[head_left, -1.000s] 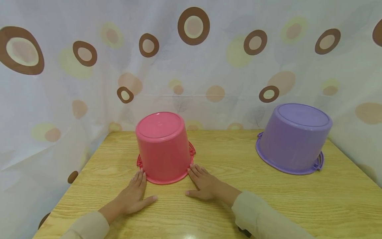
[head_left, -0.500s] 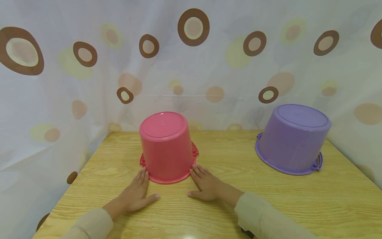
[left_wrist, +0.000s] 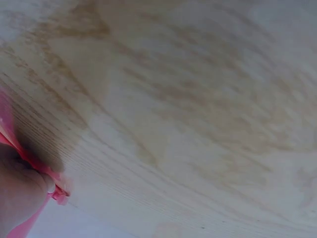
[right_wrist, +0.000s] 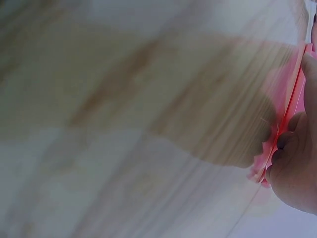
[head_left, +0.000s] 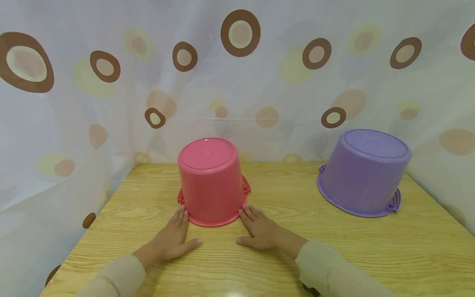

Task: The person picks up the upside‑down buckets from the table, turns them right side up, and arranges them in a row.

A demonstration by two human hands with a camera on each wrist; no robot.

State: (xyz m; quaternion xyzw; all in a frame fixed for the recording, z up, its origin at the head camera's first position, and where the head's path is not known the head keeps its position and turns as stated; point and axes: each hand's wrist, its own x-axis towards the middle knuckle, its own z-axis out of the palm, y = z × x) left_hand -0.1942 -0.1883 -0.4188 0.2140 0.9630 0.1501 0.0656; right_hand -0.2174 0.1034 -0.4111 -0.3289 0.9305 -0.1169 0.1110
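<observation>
A pink bucket (head_left: 211, 185) stands upside down on the wooden table, left of the middle. My left hand (head_left: 171, 239) lies at its near left side, straight fingertips touching the rim and thumb spread inward. On the near right side my right hand (head_left: 261, 231) touches the rim the same way, its fingers straight. Each wrist view catches a hand at its edge beside the pink rim (right_wrist: 285, 124). Whatever may be under the bucket is hidden.
A purple bucket (head_left: 365, 177), also upside down, stands at the back right with its handle by the rim. The wooden table (head_left: 282, 268) meets a patterned curtain (head_left: 274, 82) behind and at both sides.
The pink bucket has slid a little to the right along the table, and both hands have moved right with it. The purple bucket stays put.
</observation>
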